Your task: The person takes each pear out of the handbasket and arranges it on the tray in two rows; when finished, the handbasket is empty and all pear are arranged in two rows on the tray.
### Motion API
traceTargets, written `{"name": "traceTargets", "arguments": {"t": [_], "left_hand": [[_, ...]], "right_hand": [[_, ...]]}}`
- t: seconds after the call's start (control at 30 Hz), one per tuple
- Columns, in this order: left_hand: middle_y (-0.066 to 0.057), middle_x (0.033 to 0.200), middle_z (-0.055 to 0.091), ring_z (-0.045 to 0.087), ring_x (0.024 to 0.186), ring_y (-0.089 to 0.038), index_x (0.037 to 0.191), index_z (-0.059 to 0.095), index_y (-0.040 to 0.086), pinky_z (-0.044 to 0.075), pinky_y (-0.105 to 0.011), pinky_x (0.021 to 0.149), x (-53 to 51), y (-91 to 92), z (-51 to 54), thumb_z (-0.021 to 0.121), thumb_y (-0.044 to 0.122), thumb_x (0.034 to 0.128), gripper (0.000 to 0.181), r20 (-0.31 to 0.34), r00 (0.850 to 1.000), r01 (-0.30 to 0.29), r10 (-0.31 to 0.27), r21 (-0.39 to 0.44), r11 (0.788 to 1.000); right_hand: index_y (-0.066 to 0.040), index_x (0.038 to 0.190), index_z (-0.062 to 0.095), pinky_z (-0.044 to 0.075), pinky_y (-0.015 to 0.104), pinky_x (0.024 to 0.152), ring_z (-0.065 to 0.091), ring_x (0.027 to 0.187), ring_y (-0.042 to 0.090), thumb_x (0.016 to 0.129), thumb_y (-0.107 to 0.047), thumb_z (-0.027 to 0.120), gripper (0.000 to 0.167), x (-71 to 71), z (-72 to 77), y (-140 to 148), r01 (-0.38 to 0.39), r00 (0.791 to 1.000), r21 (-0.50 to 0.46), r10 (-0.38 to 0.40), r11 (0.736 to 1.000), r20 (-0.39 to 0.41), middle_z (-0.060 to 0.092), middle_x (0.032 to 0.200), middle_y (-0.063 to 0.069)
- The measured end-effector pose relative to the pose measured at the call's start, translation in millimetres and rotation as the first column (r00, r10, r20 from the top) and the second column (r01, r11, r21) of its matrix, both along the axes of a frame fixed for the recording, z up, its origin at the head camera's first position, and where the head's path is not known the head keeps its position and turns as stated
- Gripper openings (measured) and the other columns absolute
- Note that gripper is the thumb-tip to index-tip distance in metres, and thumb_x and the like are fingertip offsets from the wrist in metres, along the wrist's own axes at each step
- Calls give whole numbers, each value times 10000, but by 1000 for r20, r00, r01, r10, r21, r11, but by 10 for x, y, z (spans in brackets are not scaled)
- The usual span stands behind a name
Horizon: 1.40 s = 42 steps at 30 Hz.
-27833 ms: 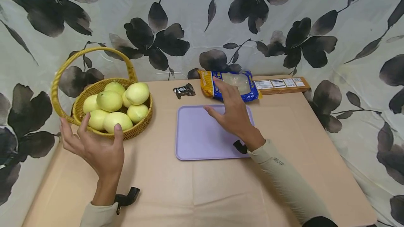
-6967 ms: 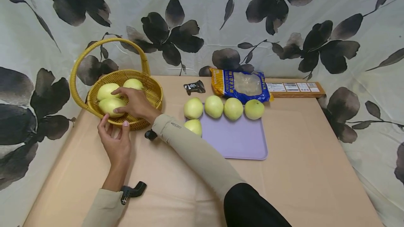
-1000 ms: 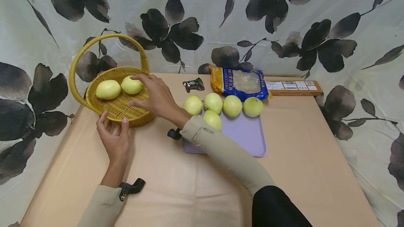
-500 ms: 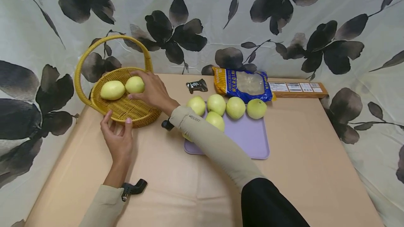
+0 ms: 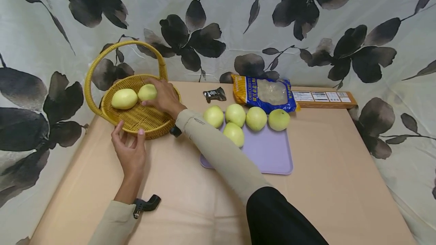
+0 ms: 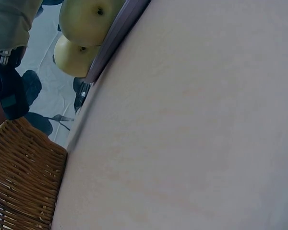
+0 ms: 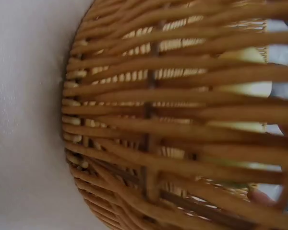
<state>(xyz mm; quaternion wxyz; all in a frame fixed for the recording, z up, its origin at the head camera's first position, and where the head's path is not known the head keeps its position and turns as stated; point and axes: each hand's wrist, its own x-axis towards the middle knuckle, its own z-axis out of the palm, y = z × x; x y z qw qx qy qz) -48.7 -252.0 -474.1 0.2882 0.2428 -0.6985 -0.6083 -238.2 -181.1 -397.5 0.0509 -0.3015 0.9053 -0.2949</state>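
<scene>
The right hand (image 5: 165, 95) held one pale yellow-green fruit (image 5: 147, 92) between thumb and fingers inside the wicker basket (image 5: 150, 121), beside a second fruit (image 5: 124, 98), while the left hand (image 5: 131, 156), fingers relaxed, rested at the near rim. The step in hand was judged to be unloading toward the lilac tray (image 5: 269, 156), where five fruits (image 5: 234, 134) showed; the next move would call for a lift over the right rim, clear of the handle (image 5: 90, 78). Fruit lined the tray's back edge before the orecchiette bag (image 5: 272, 92), leaving open room at near right.
</scene>
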Motion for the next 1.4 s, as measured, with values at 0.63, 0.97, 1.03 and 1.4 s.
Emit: {"name": "traceTargets", "arguments": {"t": [0.63, 0.97, 1.03, 1.4], "left_hand": [[22, 1740, 186, 256, 1612, -335, 1638, 296, 276, 369, -589, 1252, 12, -1, 6, 677, 234, 1053, 700, 7, 1000, 14, -14, -3, 1000], [16, 1739, 191, 251, 1616, -342, 1636, 294, 284, 368, -585, 1256, 3, 9, -20, 673, 218, 1055, 697, 2, 1000, 18, -18, -2, 1000], [17, 1738, 195, 248, 1618, -343, 1634, 297, 284, 367, -586, 1256, 5, 21, -22, 675, 216, 1054, 695, 0, 1000, 21, -21, 0, 1000], [14, 1727, 210, 258, 1612, -338, 1630, 297, 302, 373, -580, 1254, 9, 22, -5, 673, 230, 1055, 690, 7, 1000, 10, -9, -15, 1000]], "right_hand": [[-311, 1604, 476, 392, 261, 1198, 460, 1472, 155, 923, -385, 839, 776, -112, -129, -142, -113, 993, 87, 115, 990, -24, 488, 1625, -38], [-326, 1434, 555, 483, 261, 1032, 548, 1227, 129, 871, -410, 882, 656, -130, -120, -103, -64, 997, 101, 68, 993, -35, 521, 1433, -13], [-331, 1426, 546, 486, 264, 1020, 550, 1227, 127, 877, -407, 877, 645, -134, -126, -95, -55, 998, 119, 60, 991, -36, 540, 1409, -21], [-275, 1360, 570, 483, 269, 997, 579, 1210, 114, 886, -350, 885, 574, -138, -79, -74, -156, 987, 121, 161, 980, -31, 637, 1380, -54]]}}
